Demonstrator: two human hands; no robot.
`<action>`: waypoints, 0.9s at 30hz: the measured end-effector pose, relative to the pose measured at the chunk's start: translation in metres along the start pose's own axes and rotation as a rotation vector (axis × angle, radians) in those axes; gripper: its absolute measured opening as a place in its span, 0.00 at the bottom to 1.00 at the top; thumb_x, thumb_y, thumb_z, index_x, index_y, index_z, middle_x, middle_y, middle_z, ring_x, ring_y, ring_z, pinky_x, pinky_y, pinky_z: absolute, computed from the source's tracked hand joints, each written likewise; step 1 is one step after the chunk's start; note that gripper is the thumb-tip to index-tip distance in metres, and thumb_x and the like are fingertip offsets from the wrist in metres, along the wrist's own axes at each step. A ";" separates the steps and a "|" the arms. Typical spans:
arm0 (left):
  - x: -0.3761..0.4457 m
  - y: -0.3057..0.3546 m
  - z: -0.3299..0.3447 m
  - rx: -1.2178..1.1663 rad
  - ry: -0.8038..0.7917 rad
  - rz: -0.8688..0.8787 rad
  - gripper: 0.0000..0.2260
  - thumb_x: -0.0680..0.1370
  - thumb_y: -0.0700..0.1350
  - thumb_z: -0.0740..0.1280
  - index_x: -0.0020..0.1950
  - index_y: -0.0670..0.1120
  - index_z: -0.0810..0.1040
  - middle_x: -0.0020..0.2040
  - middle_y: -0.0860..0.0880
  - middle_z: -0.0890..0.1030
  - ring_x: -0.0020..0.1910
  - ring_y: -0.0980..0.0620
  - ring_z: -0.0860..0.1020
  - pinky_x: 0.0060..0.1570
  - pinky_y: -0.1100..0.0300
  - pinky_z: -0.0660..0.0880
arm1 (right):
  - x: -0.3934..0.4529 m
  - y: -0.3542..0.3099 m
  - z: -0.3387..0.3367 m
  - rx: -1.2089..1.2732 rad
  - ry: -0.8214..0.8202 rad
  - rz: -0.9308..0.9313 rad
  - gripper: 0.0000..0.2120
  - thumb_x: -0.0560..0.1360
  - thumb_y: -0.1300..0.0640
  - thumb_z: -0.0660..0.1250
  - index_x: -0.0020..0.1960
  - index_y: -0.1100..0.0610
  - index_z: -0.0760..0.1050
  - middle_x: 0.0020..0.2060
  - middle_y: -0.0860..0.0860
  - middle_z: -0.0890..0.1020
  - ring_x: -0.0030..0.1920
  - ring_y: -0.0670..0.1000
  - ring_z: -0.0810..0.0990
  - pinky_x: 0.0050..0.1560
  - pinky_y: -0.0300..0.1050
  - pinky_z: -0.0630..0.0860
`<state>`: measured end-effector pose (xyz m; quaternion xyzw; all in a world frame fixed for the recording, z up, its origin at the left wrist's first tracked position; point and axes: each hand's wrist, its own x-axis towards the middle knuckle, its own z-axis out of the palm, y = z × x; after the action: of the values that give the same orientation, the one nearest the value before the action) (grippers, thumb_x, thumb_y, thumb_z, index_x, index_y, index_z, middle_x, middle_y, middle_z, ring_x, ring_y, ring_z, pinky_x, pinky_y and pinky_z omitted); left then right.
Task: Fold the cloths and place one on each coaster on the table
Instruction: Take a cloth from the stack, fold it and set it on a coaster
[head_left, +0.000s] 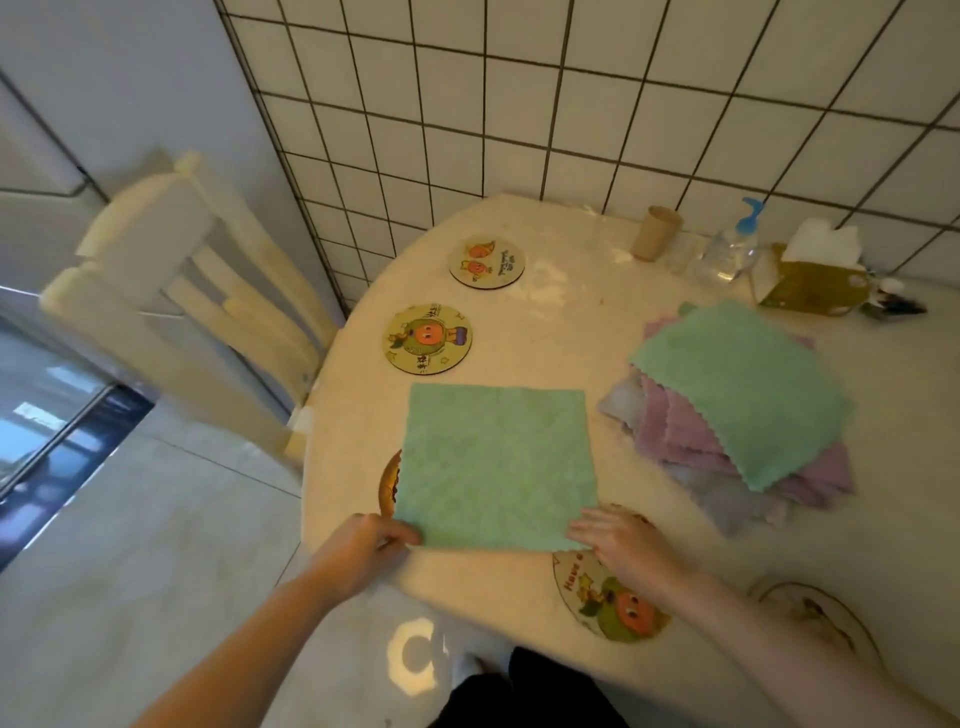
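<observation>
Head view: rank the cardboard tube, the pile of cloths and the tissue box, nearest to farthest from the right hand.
Measured from the right hand, which pinches the near right corner of the spread green cloth:
1. Pile of cloths, just beyond the hand, to its right.
2. Tissue box, behind the pile, near the wall.
3. Cardboard tube, at the table's far edge by the wall.

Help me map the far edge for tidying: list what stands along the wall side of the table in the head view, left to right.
Cardboard tube → pump bottle → tissue box.
</observation>
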<state>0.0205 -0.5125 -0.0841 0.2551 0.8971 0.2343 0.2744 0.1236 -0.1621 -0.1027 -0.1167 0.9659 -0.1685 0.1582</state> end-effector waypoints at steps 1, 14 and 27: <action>-0.002 0.000 0.002 -0.002 -0.007 0.016 0.11 0.76 0.39 0.67 0.51 0.52 0.85 0.39 0.86 0.68 0.50 0.67 0.76 0.56 0.71 0.69 | -0.005 -0.001 0.001 0.040 -0.015 0.008 0.22 0.70 0.68 0.68 0.61 0.53 0.77 0.60 0.45 0.78 0.63 0.45 0.75 0.66 0.38 0.63; 0.074 0.020 -0.059 -0.767 0.448 -0.440 0.02 0.74 0.40 0.72 0.46 0.45 0.82 0.41 0.46 0.81 0.43 0.49 0.79 0.44 0.59 0.78 | 0.052 0.014 -0.065 0.677 0.354 0.455 0.06 0.76 0.54 0.66 0.45 0.56 0.77 0.39 0.51 0.82 0.42 0.51 0.81 0.43 0.47 0.77; 0.188 0.007 -0.056 -0.703 0.538 -0.593 0.05 0.76 0.42 0.69 0.42 0.42 0.81 0.35 0.47 0.78 0.35 0.49 0.71 0.36 0.57 0.70 | 0.143 0.063 -0.053 0.726 0.357 0.754 0.04 0.77 0.61 0.62 0.47 0.58 0.76 0.39 0.52 0.78 0.42 0.51 0.76 0.40 0.41 0.67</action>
<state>-0.1462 -0.4128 -0.1086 -0.1857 0.8368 0.4903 0.1577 -0.0370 -0.1290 -0.1159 0.3299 0.8325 -0.4394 0.0715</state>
